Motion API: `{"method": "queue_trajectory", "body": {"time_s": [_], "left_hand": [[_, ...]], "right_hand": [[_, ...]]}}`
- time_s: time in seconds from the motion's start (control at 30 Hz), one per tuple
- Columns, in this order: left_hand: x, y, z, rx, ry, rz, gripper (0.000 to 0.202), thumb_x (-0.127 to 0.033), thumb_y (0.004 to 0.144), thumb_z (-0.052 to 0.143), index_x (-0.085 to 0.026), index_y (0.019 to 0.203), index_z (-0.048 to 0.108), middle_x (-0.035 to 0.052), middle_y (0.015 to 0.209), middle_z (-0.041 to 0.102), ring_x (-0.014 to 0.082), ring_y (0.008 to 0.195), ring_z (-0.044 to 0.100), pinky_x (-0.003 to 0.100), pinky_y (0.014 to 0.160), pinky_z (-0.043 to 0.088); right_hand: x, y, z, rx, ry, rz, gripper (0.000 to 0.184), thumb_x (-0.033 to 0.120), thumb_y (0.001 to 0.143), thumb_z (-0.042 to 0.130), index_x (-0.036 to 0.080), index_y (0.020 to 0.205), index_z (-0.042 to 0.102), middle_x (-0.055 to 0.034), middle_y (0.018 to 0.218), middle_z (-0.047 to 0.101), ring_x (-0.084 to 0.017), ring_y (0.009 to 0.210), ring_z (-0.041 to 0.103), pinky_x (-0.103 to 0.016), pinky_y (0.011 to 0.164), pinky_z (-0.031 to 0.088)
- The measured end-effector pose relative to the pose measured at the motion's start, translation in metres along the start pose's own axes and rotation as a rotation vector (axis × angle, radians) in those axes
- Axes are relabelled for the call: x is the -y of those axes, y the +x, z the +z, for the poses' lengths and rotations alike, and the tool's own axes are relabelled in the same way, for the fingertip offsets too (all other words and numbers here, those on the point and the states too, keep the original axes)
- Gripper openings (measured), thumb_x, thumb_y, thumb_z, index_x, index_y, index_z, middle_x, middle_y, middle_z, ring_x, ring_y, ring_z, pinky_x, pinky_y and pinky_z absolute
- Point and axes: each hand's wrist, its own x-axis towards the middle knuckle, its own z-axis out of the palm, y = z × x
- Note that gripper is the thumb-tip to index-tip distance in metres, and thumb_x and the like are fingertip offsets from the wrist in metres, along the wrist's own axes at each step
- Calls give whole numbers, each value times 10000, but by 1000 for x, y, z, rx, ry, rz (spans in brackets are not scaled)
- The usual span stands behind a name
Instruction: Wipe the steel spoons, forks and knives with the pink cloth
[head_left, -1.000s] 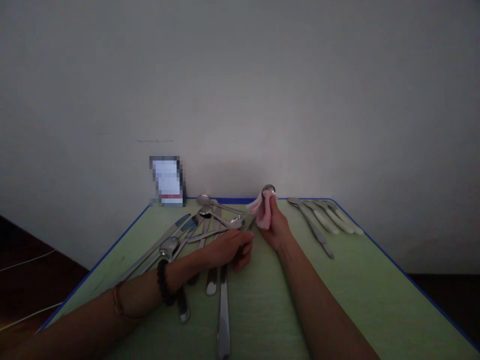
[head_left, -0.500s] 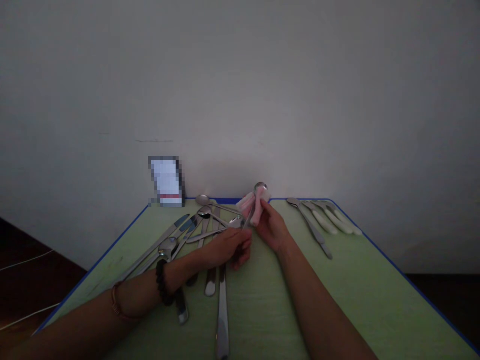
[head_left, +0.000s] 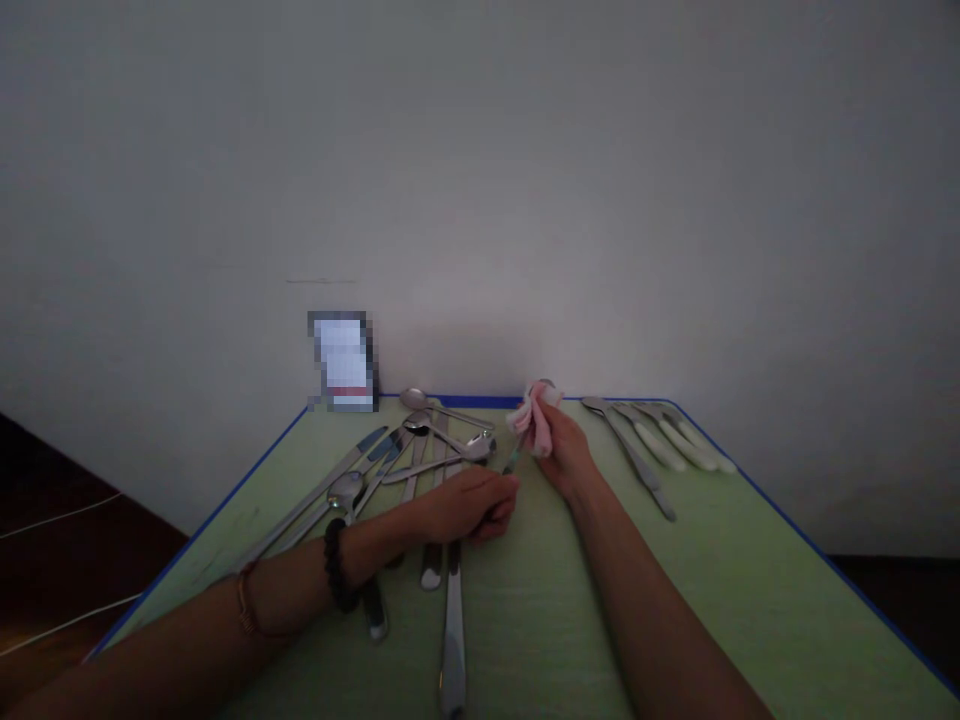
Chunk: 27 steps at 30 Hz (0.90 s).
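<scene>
My left hand (head_left: 480,502) is closed around the handle end of a spoon (head_left: 514,458), which slants up and away to the right. A pink and white cloth (head_left: 538,418) is bunched about the spoon's bowl, and my right hand (head_left: 564,450) grips the cloth there. Only a sliver of the bowl shows above the folds. Under and beside my left forearm lie several loose spoons and knives, among them a spoon (head_left: 414,398) at the back and a long-handled piece (head_left: 452,640) pointing toward me.
On the right of the green table (head_left: 720,580), a spoon (head_left: 634,462) lies beside several white-handled pieces of cutlery (head_left: 690,445). A blurred-out phone-like screen (head_left: 345,360) stands at the back left against the wall (head_left: 480,200). Blue edging (head_left: 787,522) borders the table.
The cloth has closed over the spoon's bowl, which showed openly before. Both hands appear slightly further right, as the whole view has shifted a little.
</scene>
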Motion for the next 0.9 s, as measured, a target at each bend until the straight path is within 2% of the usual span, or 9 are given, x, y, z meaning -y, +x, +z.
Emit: {"method": "queue_trajectory", "body": {"time_s": [0.23, 0.33, 0.47, 0.6, 0.7, 0.9], "left_hand": [[3, 3, 2, -35, -111, -13, 438, -557, 888, 319, -219, 611, 341, -78, 471, 373, 75, 384, 329, 214, 404, 292], [2, 3, 2, -49, -44, -5, 442, -521, 901, 297, -221, 578, 323, -61, 455, 394, 79, 385, 352, 220, 419, 312], [1, 1, 0, -11, 50, 14, 463, -458, 918, 289, -213, 528, 338, -36, 434, 427, 82, 389, 367, 235, 454, 331], [1, 1, -1, 19, -48, -7, 453, -500, 899, 339, -219, 544, 323, -60, 427, 370, 76, 369, 318, 231, 410, 286], [2, 1, 0, 34, -157, -52, 472, -585, 857, 394, -224, 562, 314, -82, 434, 319, 68, 368, 283, 217, 383, 259], [2, 2, 0, 12, -252, -93, 518, -675, 788, 452, -218, 578, 329, -99, 452, 301, 58, 375, 271, 201, 375, 251]], "right_hand": [[-1, -8, 2, 156, -96, 99, 241, 342, 729, 755, 110, 785, 719, -48, 714, 723, -128, 624, 639, -234, 629, 512], [0, -8, 3, 70, -42, 68, 185, 294, 806, 684, 113, 816, 722, -59, 785, 743, -132, 691, 666, -232, 679, 537], [2, -1, 0, -92, 137, -51, 110, 194, 860, 607, 149, 839, 706, -27, 808, 739, -104, 737, 667, -211, 733, 549], [3, 3, -4, -111, 185, -127, 62, 201, 842, 638, 178, 822, 692, -10, 804, 732, -106, 715, 657, -226, 716, 556], [3, 0, -4, -16, 78, -65, 80, 239, 814, 684, 161, 805, 697, -16, 762, 724, -103, 677, 650, -209, 700, 547], [-1, -10, -4, 314, -72, 183, 218, 347, 770, 728, 141, 837, 707, -25, 749, 723, -118, 662, 656, -215, 652, 544]]}}
